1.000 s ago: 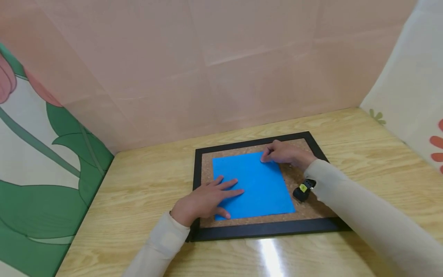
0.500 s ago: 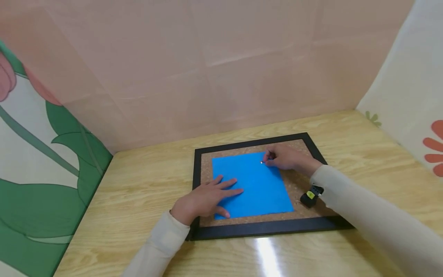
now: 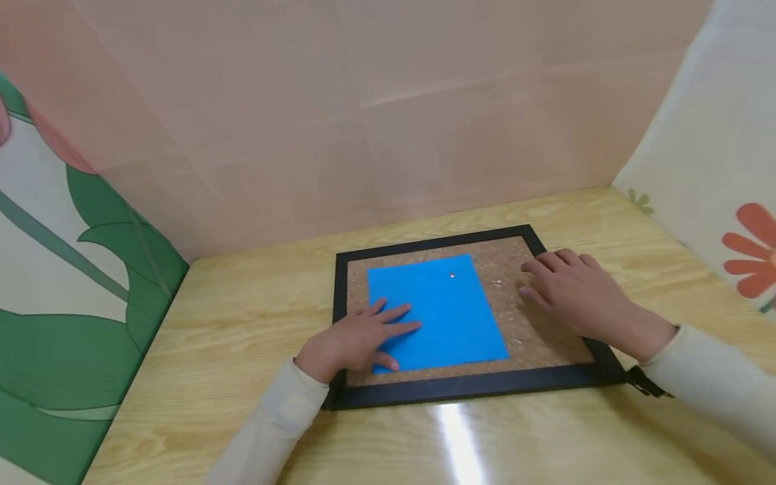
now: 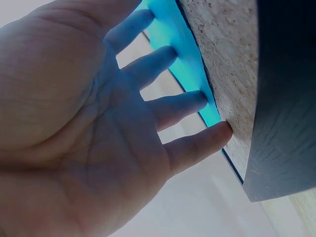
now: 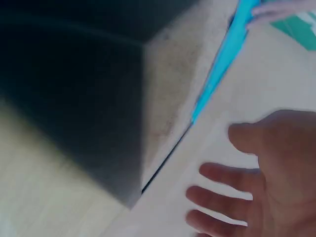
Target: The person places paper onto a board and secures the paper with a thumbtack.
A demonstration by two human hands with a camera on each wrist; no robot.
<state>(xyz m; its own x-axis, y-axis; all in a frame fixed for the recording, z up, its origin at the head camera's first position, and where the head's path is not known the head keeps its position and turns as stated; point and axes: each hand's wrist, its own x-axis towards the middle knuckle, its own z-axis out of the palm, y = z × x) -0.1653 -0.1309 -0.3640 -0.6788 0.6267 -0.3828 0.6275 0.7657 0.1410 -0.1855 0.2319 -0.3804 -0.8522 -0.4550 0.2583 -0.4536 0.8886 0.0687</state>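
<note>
A sheet of blue paper [image 3: 448, 316] lies on a cork board [image 3: 548, 340] with a black frame. My left hand [image 3: 358, 340] rests on the paper's left side, its fingers spread; in the left wrist view the fingertips [image 4: 200, 99] touch the paper and the cork beside it. Near the paper's upper right corner sits a small shiny pushpin [image 3: 451, 275]. Above the board's right side hovers my right hand [image 3: 582, 296], apart from the paper, with loosely bent fingers. The right wrist view shows nothing held in that hand [image 5: 276, 168].
Small shiny pins [image 3: 498, 283] lie or stand on the cork right of the paper; which, I cannot tell. The board rests on a wooden table [image 3: 254, 296]. A pinkish sheet [image 3: 394, 135] hangs behind, with patterned sheets at both sides.
My right hand has let go of the pushpin at the paper's upper right and moved right, over the board's right side. The left hand stays on the paper.
</note>
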